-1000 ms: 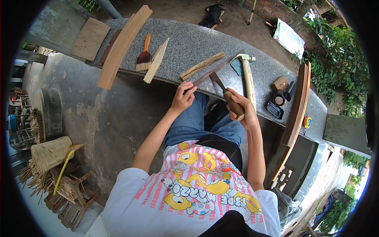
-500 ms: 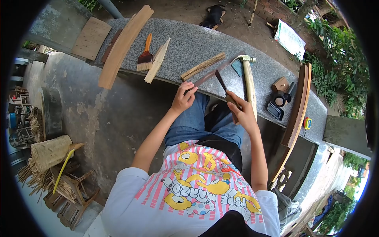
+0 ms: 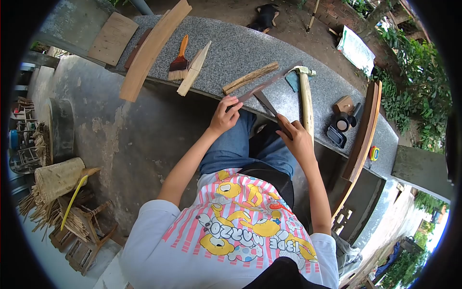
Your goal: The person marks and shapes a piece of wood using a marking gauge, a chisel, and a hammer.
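The person sits at the granite bench (image 3: 250, 48). The left hand (image 3: 224, 117) is pinched shut on the near end of a thin dark strip (image 3: 262, 86), which slants up across the bench edge. The right hand (image 3: 294, 137) is closed around a knife (image 3: 267, 106), its blade laid against the strip just right of the left hand. A hammer (image 3: 305, 98) lies immediately right of the knife; a rough stick (image 3: 250, 77) lies just beyond the strip. Further left of the strip sit a brush (image 3: 179, 61), a wedge (image 3: 193, 70) and a long plank (image 3: 151, 48).

Risk, as judged: the blade works close to the left fingers. Should the strip flex or the cut run out suddenly, the edge could slide towards that hand or the lap below. The strip bears only on the bench edge, so it may pivot under pressure.
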The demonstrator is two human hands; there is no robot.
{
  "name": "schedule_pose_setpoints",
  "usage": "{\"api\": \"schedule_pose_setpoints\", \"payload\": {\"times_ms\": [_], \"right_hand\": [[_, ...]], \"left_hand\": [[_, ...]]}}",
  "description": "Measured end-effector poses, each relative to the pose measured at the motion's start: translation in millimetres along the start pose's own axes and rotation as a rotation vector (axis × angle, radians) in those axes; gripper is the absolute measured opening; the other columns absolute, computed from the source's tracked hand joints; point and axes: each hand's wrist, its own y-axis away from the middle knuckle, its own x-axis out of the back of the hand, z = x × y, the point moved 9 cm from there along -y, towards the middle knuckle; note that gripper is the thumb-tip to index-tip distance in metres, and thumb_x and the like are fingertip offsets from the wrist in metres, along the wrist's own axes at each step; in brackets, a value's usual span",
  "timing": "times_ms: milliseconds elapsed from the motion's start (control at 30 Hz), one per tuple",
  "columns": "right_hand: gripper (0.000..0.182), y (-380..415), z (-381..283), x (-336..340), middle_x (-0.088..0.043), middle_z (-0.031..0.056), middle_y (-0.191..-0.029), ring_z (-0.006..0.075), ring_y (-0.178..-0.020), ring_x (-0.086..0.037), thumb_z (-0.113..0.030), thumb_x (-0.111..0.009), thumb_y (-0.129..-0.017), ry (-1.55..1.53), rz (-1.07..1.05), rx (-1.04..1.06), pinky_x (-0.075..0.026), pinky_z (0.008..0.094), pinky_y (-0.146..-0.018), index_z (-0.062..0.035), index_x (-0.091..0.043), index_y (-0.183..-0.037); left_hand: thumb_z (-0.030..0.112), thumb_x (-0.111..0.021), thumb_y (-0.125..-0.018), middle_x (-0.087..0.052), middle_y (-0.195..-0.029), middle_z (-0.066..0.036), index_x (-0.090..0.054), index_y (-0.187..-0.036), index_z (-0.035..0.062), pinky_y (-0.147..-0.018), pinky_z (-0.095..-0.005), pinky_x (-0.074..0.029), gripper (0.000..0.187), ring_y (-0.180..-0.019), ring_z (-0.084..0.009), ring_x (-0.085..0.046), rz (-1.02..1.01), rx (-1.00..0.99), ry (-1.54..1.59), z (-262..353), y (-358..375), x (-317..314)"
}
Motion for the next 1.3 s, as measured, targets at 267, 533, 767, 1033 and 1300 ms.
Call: {"api": "schedule_pose_setpoints", "payload": {"times_ms": [267,533,767,1033,1300], "right_hand": [[0.05,1,-3,-6,-0.059,0.012,-0.072,0.0325,-0.062,-0.062,-0.02,-0.07,-0.087,-0.005,0.045,0.039,-0.049,0.0436,-0.059,-0.0234,-0.059,-0.136],[0.046,0,-9,-12,-0.058,0.0111,-0.07,0.0322,-0.057,-0.06,-0.021,-0.069,-0.088,0.013,0.053,0.09,-0.049,0.0431,-0.055,-0.0232,-0.061,-0.133],[0.046,-3,-11,-11,-0.058,0.0113,-0.07,0.0326,-0.059,-0.062,-0.022,-0.07,-0.087,0.057,0.045,0.094,-0.05,0.0434,-0.056,-0.0235,-0.061,-0.132],[0.046,-3,-8,-15,-0.061,0.0123,-0.072,0.0326,-0.058,-0.063,-0.022,-0.068,-0.088,0.055,0.045,0.081,-0.05,0.0426,-0.055,-0.0222,-0.061,-0.133],[0.047,-1,-14,-15,-0.059,0.011,-0.069,0.0311,-0.057,-0.061,-0.021,-0.069,-0.088,0.075,0.059,0.09,-0.049,0.0427,-0.055,-0.0235,-0.06,-0.134]], "left_hand": [[-0.005,-0.065,-0.076,-0.058,-0.113,-0.008,-0.066,-0.113,0.011,-0.103,-0.0472,-0.048,0.04,-0.115,-0.0295,-0.058,0.0,0.012,-0.002,-1,1,0],[-0.005,-0.065,-0.077,-0.057,-0.113,-0.008,-0.066,-0.113,0.0103,-0.103,-0.0472,-0.049,0.039,-0.115,-0.0291,-0.058,0.0,0.001,-0.004,-1,1,-1],[-0.005,-0.065,-0.077,-0.058,-0.112,-0.009,-0.066,-0.113,0.01,-0.103,-0.0467,-0.048,0.039,-0.114,-0.0295,-0.058,-0.01,0.004,-0.005,-1,0,0],[-0.005,-0.064,-0.077,-0.058,-0.113,-0.009,-0.066,-0.113,0.0095,-0.102,-0.0464,-0.048,0.039,-0.114,-0.0299,-0.058,-0.008,-0.005,-0.01,2,-2,1],[-0.005,-0.064,-0.077,-0.057,-0.113,-0.01,-0.066,-0.113,0.0083,-0.103,-0.047,-0.048,0.039,-0.115,-0.0303,-0.058,-0.028,-0.015,-0.015,4,-2,2]]}}
